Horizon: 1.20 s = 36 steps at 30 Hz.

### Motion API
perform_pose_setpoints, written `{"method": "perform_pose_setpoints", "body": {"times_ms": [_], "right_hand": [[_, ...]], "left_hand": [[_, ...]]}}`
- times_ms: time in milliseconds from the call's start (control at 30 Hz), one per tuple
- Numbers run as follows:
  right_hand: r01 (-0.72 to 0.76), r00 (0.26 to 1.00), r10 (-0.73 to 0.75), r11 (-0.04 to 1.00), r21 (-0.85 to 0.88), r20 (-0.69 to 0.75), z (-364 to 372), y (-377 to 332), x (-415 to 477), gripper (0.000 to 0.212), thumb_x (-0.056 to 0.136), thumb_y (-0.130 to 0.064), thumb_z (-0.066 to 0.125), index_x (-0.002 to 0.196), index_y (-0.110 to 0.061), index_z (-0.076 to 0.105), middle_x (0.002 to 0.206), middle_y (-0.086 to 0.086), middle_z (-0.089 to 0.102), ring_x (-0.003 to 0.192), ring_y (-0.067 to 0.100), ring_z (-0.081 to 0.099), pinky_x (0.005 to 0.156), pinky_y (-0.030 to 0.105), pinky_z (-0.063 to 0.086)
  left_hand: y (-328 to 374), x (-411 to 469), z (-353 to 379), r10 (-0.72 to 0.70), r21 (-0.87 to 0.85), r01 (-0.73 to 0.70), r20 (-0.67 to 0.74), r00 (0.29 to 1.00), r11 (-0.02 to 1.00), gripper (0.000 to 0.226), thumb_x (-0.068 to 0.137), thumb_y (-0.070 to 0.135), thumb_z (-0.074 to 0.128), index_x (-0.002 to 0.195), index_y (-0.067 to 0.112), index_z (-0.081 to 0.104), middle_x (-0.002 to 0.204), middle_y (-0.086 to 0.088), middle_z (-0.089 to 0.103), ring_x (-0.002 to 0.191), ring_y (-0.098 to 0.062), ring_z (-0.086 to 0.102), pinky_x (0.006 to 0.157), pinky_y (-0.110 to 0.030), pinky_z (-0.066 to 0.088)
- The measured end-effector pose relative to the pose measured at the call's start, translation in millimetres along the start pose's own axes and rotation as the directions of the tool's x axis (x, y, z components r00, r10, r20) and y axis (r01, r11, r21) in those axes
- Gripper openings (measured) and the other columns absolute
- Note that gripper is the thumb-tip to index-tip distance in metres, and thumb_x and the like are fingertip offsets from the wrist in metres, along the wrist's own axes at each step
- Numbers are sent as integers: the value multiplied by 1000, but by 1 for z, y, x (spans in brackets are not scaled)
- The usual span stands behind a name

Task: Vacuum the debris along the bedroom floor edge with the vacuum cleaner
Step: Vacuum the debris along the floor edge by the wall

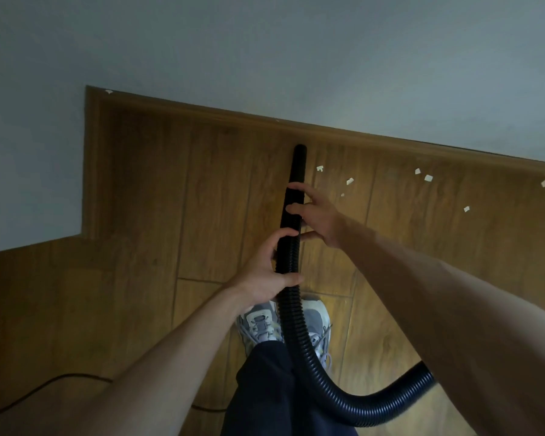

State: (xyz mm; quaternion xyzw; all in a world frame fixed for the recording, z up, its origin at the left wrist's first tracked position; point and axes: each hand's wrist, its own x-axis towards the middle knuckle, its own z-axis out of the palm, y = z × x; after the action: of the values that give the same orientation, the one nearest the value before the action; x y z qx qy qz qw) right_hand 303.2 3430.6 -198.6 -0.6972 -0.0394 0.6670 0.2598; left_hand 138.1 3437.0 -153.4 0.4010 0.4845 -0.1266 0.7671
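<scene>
1. The black vacuum hose [291, 325] is being held out toward the baseboard [390, 143], and its smooth nozzle tube [298, 166] is being aimed straight at it. The tip is being shown at the foot of the baseboard; contact cannot be told.
2. The ribbed stretch of the hose is being gripped by the left hand [269, 273], fingers and thumb curled round it. This grip is further from the baseboard than the other hand.
3. The nozzle tube is being touched by the right hand [320, 217], nearer the baseboard. The fingers are being held spread and laid across the tube, thumb below them. As far as can be seen, nothing is being clamped.
4. The debris [428, 178], small white scraps, is being seen scattered on the wooden floor [158, 196] near the foot of the baseboard. All of it is lying along the baseboard to the right of the nozzle tip, and the closest scrap is just beside the tube.
5. Away from the baseboard, the hose is being run down in front of two grey shoes [258, 325] and past a dark trouser leg [265, 391]. It is then being hidden behind the right forearm.
6. A thin black cable [44, 382] is being trailed across the floor, well apart from the baseboard, on the left.
</scene>
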Motion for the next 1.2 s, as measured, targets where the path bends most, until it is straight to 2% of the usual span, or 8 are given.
{"method": "perform_pose_setpoints", "body": {"times_ms": [200, 367, 433, 567, 767, 900, 1000, 1200], "right_hand": [[-8, 1000, 9, 999, 38, -12, -8, 20, -10, 49, 94, -12, 58, 135, -38, 48, 115, 8, 61, 89, 20, 65, 65, 31, 56], [-19, 1000, 20, 997, 81, -11, -12, 41, -21, 48, 95, -13, 58, 134, -39, 48, 114, 9, 61, 91, 21, 65, 63, 31, 57], [-20, 999, 22, 995, 100, -24, -15, 47, -23, 47, 95, -12, 58, 134, -38, 49, 111, 8, 63, 87, 19, 65, 65, 34, 59], [-17, 999, 23, 991, 134, -44, -23, 55, -29, 47, 95, -12, 57, 135, -37, 49, 110, 8, 63, 84, 18, 65, 70, 35, 59], [-7, 999, 16, 987, 161, -50, -33, 76, -38, 48, 95, -12, 57, 136, -36, 47, 113, 8, 62, 89, 21, 65, 76, 38, 59], [-8, 998, 19, 984, 178, -64, -38, 93, -45, 49, 95, -11, 56, 136, -37, 47, 112, 6, 62, 92, 22, 65, 77, 39, 59], [-10, 997, 25, 983, 182, -80, -45, 101, -48, 50, 94, -11, 56, 135, -39, 49, 116, 8, 61, 94, 24, 64, 76, 39, 59], [1, 996, 13, 988, 151, -93, -65, 105, -48, 50, 95, -12, 56, 136, -39, 47, 119, 10, 60, 99, 26, 64, 83, 44, 58]], "left_hand": [[-10, -3, 14, -23, 31, 22, 13, 1000, 999, 68, 80, 4, 76, 119, 53, 49, 117, -1, 52, 102, -29, 60, 80, -50, 59], [-21, -9, 24, -65, 9, 65, 40, 997, 998, 67, 81, 1, 74, 120, 50, 50, 119, -8, 51, 101, -31, 60, 60, -37, 58], [-23, -10, 28, -60, 45, 59, 36, 998, 997, 67, 81, 2, 75, 118, 52, 50, 119, -7, 52, 100, -29, 60, 60, -36, 55], [-22, -9, 38, -69, 77, 65, 51, 996, 995, 67, 80, 4, 76, 117, 54, 50, 119, -3, 53, 104, -28, 60, 74, -43, 56], [-31, -11, 55, -91, 103, 85, 50, 995, 991, 67, 80, 5, 76, 117, 54, 50, 119, -2, 54, 104, -30, 62, 67, -36, 55], [-39, -14, 69, -108, 100, 102, 54, 993, 990, 66, 81, 4, 75, 117, 54, 51, 119, -1, 52, 102, -32, 62, 63, -38, 57], [-45, -13, 83, -122, 65, 117, 76, 990, 991, 65, 83, 1, 73, 118, 50, 51, 118, 1, 50, 104, -35, 61, 67, -45, 61], [-42, -4, 98, -107, 33, 104, 103, 989, 994, 64, 84, -2, 71, 120, 47, 51, 117, 2, 49, 94, -30, 62, 53, -29, 54]]}}
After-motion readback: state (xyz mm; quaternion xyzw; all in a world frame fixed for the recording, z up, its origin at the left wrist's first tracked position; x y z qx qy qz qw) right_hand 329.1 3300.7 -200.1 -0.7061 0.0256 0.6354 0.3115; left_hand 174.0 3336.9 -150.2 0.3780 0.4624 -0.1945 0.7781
